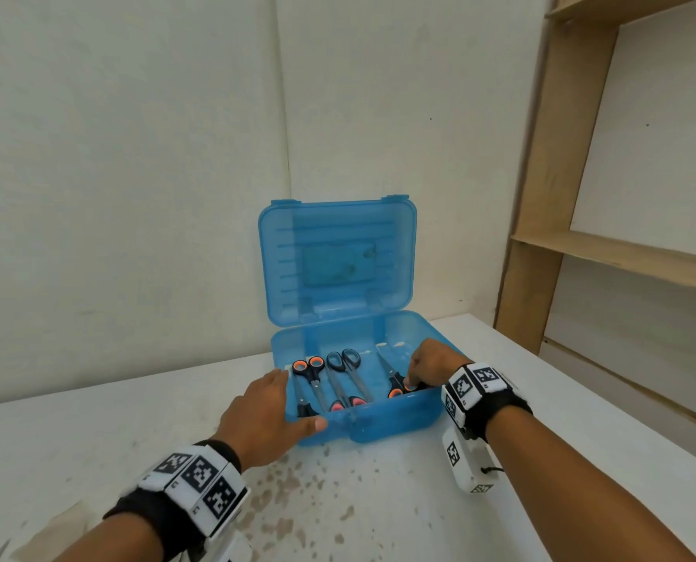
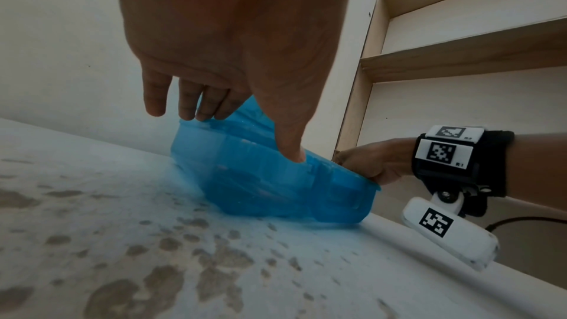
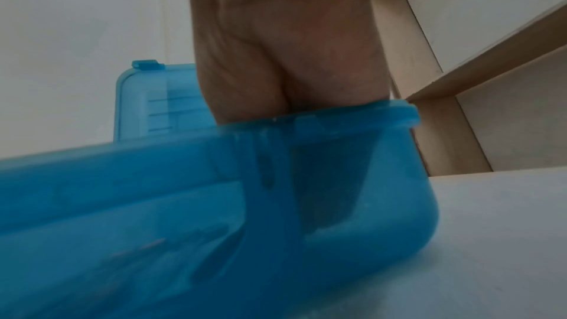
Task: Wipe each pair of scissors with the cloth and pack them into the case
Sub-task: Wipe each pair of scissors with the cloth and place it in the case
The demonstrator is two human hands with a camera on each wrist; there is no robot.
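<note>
A translucent blue case (image 1: 395, 423) stands open on the table, its lid (image 1: 338, 257) upright at the back. Several scissors lie inside: an orange-and-black pair (image 1: 310, 369), a dark blue pair (image 1: 344, 361) and a pink-handled pair (image 1: 348, 403). My right hand (image 1: 427, 365) reaches down into the right side of the case, and its fingers curl on another orange-handled pair (image 1: 397, 389). My left hand (image 1: 271, 405) rests on the case's front left corner, fingers straight, thumb lying along the front rim. In the left wrist view that thumb presses the rim of the case (image 2: 261, 186).
The white table (image 1: 317, 492) is speckled with brown stains in front of the case. A wooden shelf unit (image 1: 622, 257) stands at the right, past the table's edge. A pale beige sheet (image 1: 54, 533) lies at the near left corner.
</note>
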